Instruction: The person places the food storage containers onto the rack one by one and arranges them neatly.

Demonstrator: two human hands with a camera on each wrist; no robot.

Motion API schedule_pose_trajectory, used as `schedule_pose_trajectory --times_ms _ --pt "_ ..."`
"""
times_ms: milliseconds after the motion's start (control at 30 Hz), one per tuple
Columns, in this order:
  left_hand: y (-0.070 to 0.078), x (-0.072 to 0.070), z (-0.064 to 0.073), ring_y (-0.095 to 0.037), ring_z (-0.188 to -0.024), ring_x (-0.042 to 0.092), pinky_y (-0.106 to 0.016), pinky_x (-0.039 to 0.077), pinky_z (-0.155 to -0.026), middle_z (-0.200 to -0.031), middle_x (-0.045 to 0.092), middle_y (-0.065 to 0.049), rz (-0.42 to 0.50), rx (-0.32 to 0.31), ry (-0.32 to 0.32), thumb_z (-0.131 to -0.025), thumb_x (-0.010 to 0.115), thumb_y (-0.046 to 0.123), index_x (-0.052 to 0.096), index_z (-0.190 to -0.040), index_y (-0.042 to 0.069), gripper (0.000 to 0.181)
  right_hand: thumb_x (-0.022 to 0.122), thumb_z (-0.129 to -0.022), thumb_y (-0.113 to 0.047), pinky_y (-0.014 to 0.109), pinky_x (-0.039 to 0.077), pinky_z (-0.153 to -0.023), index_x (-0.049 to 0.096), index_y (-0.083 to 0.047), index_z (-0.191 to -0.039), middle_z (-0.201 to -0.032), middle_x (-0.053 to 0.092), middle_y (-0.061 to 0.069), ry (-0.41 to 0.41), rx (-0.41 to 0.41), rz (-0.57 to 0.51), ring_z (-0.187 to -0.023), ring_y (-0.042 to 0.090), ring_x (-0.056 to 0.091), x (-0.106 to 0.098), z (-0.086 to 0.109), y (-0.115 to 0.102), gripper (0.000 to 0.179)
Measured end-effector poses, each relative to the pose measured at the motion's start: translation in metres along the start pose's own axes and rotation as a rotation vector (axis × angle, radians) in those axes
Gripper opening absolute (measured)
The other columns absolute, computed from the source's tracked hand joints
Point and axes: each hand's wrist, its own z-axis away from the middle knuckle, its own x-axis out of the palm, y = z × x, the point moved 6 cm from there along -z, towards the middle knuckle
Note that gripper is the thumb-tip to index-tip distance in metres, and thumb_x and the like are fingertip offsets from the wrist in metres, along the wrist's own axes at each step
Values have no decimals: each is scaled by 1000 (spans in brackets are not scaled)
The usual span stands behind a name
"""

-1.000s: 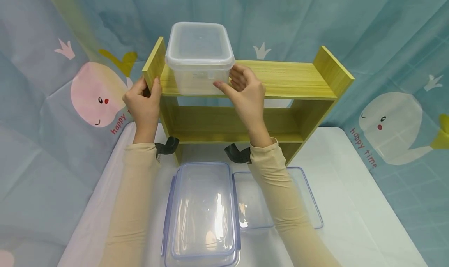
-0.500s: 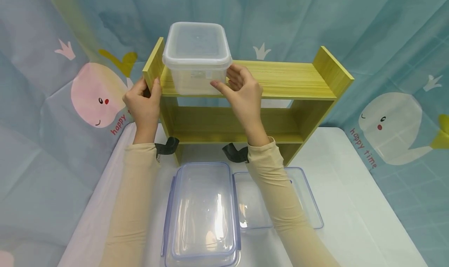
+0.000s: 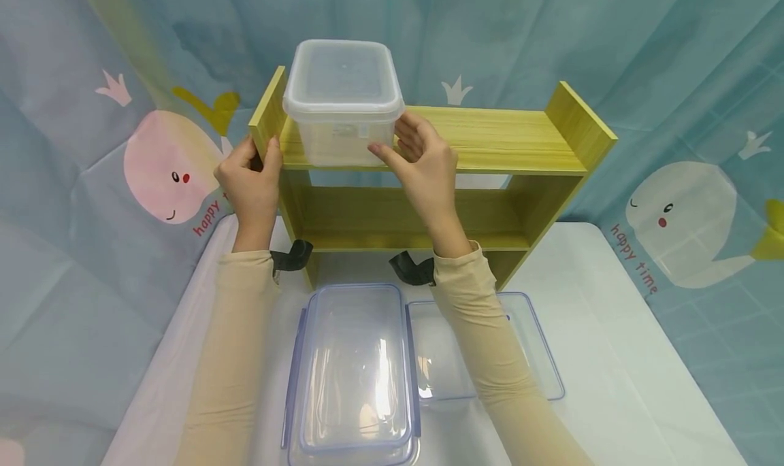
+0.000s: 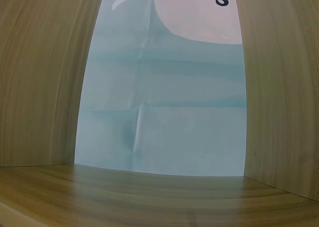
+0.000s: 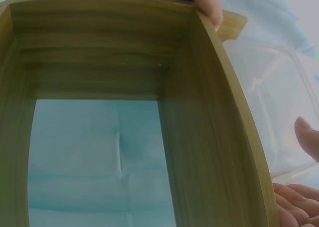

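A square, translucent food container [image 3: 346, 139] with a whitish lid [image 3: 344, 78] stands at the left end of the top board of a yellow-green wooden shelf [image 3: 490, 136]. My right hand [image 3: 429, 173] holds it at the lower right corner, thumb over the front face and bent fingers along the right side. On the left, my left hand [image 3: 250, 180] grips the shelf's upright side panel [image 3: 269, 109] between thumb and fingers. The right wrist view also shows my left hand [image 5: 199, 0] at the panel and part of the container [image 5: 271, 97].
On the white table [image 3: 618, 330] before the shelf lies a large clear box with a blue-edged lid [image 3: 358, 364]. Beside it, partly under my right sleeve, is a clear blue-rimmed container [image 3: 441, 350]. A printed curtain [image 3: 674, 58] hangs behind and at the sides.
The food container and my right hand shifted slightly left between the first and second frames, and have stayed put since. My left hand keeps its hold on the panel.
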Motion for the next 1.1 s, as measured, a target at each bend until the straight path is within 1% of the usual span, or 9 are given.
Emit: schedule_pose_trajectory --times_ms 67,200,267,533,600,700,833,967,1100 --pt "0 0 0 -4 -54 45 -15 38 -54 -64 53 6 5 -20 2 -85 64 16 62 -76 -11 29 78 -75 -7 23 46 -90 55 4 -125 -119 62 16 -1 -6 -12 -109 17 60 -1 2 0 55" --pt "0 0 -1 -3 -53 46 -13 38 -54 -63 53 5 5 -15 3 -85 63 15 62 -76 -12 28 76 -76 -3 24 45 -92 52 6 -128 -121 60 17 4 -42 -55 -111 18 59 -4 6 0 58" --pt "0 0 0 -1 -53 45 -13 38 -53 -62 52 6 1 9 2 -86 63 14 61 -75 -11 28 76 -76 -1 25 45 -93 52 7 -127 -122 60 18 5 -77 -70 -112 19 59 -5 9 -1 58" --pt "1 0 0 0 -51 44 -13 36 -52 -61 52 3 -7 21 0 -86 63 13 60 -74 -11 28 71 -77 8 33 45 -94 52 13 -122 -120 57 26 26 -202 -142 -113 30 57 -14 24 -2 50" --pt "1 -1 -1 -1 -51 44 -13 36 -52 -60 52 3 -7 17 3 -86 63 14 60 -74 -11 28 69 -77 11 35 46 -94 51 15 -121 -120 56 29 30 -235 -154 -112 34 56 -17 29 -4 48" --pt "0 0 0 -3 -52 44 -14 36 -53 -61 52 5 -2 -13 9 -86 63 15 60 -74 -11 29 68 -77 14 38 46 -94 51 17 -119 -118 56 31 38 -265 -172 -111 35 57 -23 37 -4 46" --pt "1 0 0 -5 -52 44 -15 36 -53 -61 52 6 -5 -28 12 -86 64 15 61 -75 -12 29 67 -76 15 39 45 -94 52 16 -118 -118 57 29 49 -272 -189 -111 31 58 -30 46 -6 45" --pt "0 0 0 -6 -52 44 -15 36 -54 -61 51 7 -7 -32 15 -85 64 15 61 -75 -12 29 67 -76 16 40 44 -95 53 15 -118 -119 59 24 69 -251 -194 -111 29 58 -40 56 -6 44" --pt "-3 0 -1 -7 -53 45 -15 36 -54 -61 51 7 9 -58 19 -85 65 15 61 -75 -12 29 66 -77 16 42 44 -95 53 15 -118 -119 60 22 94 -233 -204 -111 29 58 -52 68 -3 43"
